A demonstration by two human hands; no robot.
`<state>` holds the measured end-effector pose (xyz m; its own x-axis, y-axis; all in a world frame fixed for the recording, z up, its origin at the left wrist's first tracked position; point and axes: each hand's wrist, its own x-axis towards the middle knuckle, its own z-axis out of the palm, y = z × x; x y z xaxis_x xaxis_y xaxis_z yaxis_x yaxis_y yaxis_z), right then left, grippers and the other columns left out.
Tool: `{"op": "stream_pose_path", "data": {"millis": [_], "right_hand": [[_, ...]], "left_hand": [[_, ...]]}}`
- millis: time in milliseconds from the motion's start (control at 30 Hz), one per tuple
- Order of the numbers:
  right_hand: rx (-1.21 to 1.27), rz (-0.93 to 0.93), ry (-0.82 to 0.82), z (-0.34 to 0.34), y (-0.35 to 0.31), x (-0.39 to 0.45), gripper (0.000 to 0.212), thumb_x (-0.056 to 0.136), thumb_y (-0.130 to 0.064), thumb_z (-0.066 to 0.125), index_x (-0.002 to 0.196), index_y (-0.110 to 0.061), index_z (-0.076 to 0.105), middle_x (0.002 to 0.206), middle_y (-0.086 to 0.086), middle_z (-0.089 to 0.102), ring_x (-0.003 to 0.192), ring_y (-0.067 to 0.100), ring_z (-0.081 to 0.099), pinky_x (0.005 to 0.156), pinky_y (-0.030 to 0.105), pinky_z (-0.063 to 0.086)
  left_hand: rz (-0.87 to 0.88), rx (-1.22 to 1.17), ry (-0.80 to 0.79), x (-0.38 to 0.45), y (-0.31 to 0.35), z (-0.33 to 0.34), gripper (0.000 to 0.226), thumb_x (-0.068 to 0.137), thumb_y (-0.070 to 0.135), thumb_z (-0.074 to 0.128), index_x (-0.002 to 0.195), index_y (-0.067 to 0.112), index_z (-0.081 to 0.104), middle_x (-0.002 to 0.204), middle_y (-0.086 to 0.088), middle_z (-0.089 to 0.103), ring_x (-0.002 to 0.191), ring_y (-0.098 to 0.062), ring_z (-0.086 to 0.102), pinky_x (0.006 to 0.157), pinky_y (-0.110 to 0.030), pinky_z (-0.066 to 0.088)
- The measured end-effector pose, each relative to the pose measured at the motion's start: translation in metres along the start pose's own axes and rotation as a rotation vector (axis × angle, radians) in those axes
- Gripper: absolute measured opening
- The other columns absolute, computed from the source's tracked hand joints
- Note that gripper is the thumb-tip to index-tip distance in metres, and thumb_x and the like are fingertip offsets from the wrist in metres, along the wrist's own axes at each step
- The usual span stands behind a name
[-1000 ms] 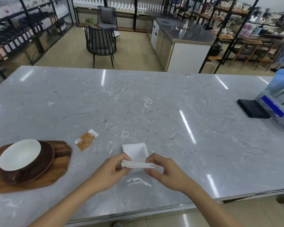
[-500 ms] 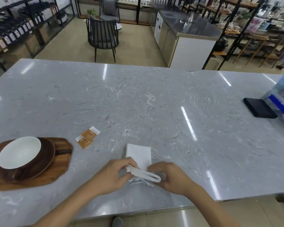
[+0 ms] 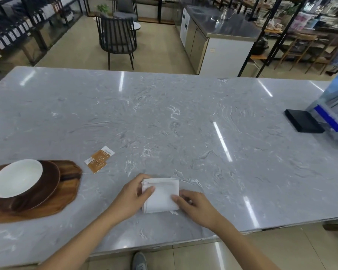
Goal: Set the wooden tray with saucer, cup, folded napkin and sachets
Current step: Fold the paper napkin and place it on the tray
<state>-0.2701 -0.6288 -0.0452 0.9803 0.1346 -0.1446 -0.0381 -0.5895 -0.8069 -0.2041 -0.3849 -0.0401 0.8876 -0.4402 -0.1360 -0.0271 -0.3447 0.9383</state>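
Note:
A white napkin [image 3: 161,195], folded into a square, lies flat on the grey marble table near its front edge. My left hand [image 3: 132,197] holds the napkin's left edge, thumb on top. My right hand [image 3: 196,205] rests at the right edge, fingertips touching it. At the far left sits the wooden tray [image 3: 66,199], bearing a dark brown saucer [image 3: 51,182] with a white-lined cup [image 3: 16,179] on it. Two orange sachets [image 3: 99,159] lie on the table just right of the tray.
A black flat box [image 3: 303,123] and a clear stand of blue leaflets [image 3: 334,114] stand at the table's right end. Beyond the table [image 3: 164,117] are a dark chair [image 3: 116,38], a steel counter [image 3: 222,26] and shelving.
The napkin's lifted near edge has been folded over and laid flat; it is now a compact square. Both hands moved from pinching the raised fold to the square's sides.

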Motion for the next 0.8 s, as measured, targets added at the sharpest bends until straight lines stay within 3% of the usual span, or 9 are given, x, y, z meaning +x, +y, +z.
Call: {"op": "stream_pose_path", "data": {"millis": [67,133,267,400,500,600,667,733,800], "right_hand": [[0.052,0.068,0.042,0.004,0.004,0.001,0.007,0.100,-0.040,0.058,0.098,-0.036,0.064,0.064,-0.018,0.061,0.060,-0.002,0.056,0.058,0.011,0.039],[0.045,0.102,0.082,0.007,0.005,0.005,0.021,0.098,-0.033,0.062,0.118,-0.025,0.063,0.066,-0.013,0.064,0.063,-0.005,0.061,0.060,0.010,0.042],[0.084,0.169,0.160,0.013,0.003,0.012,0.025,0.097,-0.032,0.064,0.120,-0.022,0.062,0.061,-0.015,0.062,0.058,-0.006,0.059,0.058,0.011,0.041],[0.021,0.147,0.199,0.018,0.004,0.012,0.023,0.096,-0.031,0.064,0.118,-0.024,0.060,0.066,-0.013,0.063,0.065,-0.004,0.062,0.062,0.012,0.046],[-0.030,0.133,0.207,0.020,0.003,0.010,0.022,0.096,-0.032,0.064,0.116,-0.024,0.060,0.067,-0.013,0.062,0.065,-0.001,0.062,0.068,0.025,0.052],[-0.076,0.137,0.237,0.022,0.001,0.010,0.026,0.097,-0.033,0.063,0.119,-0.021,0.059,0.070,-0.014,0.062,0.068,0.002,0.063,0.070,0.030,0.054],[-0.168,0.118,0.285,0.026,-0.002,0.009,0.032,0.099,-0.038,0.058,0.126,-0.022,0.056,0.086,-0.012,0.065,0.080,0.007,0.063,0.072,0.032,0.055],[-0.298,0.041,0.351,0.031,-0.008,0.010,0.037,0.102,-0.039,0.049,0.136,-0.024,0.051,0.116,-0.007,0.064,0.104,0.010,0.060,0.082,0.031,0.056],[-0.437,-0.082,0.359,0.037,-0.013,0.016,0.043,0.105,-0.034,0.042,0.145,-0.018,0.047,0.143,0.000,0.056,0.131,0.017,0.051,0.104,0.034,0.049]], "left_hand": [[-0.057,0.017,0.073,0.005,-0.008,0.002,0.022,0.092,0.030,0.069,0.111,0.032,0.058,0.101,0.002,0.075,0.093,-0.018,0.073,0.086,-0.050,0.057],[-0.073,0.046,0.129,0.012,-0.012,0.004,0.027,0.092,0.026,0.070,0.114,0.030,0.056,0.102,0.002,0.074,0.094,-0.018,0.072,0.087,-0.050,0.057],[-0.012,0.158,0.200,0.019,-0.009,0.011,0.024,0.095,0.021,0.065,0.117,0.024,0.057,0.101,0.004,0.072,0.093,-0.016,0.069,0.084,-0.041,0.056],[0.046,0.309,0.233,0.018,-0.010,0.018,0.027,0.095,0.019,0.063,0.121,0.019,0.057,0.107,0.004,0.068,0.094,-0.018,0.064,0.079,-0.031,0.049],[0.049,0.391,0.255,0.014,-0.013,0.023,0.036,0.095,0.019,0.063,0.130,0.015,0.054,0.127,-0.003,0.059,0.111,-0.023,0.060,0.092,-0.036,0.049],[0.062,0.553,0.319,0.010,-0.013,0.025,0.045,0.093,0.022,0.067,0.134,0.013,0.053,0.132,-0.008,0.050,0.110,-0.028,0.061,0.082,-0.043,0.058],[0.160,0.695,0.369,0.009,-0.012,0.025,0.041,0.091,0.021,0.067,0.130,0.012,0.058,0.133,-0.011,0.050,0.113,-0.029,0.059,0.077,-0.042,0.060],[0.272,0.819,0.355,0.011,-0.006,0.028,0.040,0.094,0.025,0.056,0.131,0.010,0.059,0.141,-0.012,0.051,0.125,-0.030,0.055,0.092,-0.043,0.057],[0.292,0.917,0.264,0.012,-0.003,0.035,0.052,0.100,0.033,0.039,0.143,0.007,0.051,0.154,-0.011,0.044,0.143,-0.030,0.041,0.112,-0.044,0.043]]}}
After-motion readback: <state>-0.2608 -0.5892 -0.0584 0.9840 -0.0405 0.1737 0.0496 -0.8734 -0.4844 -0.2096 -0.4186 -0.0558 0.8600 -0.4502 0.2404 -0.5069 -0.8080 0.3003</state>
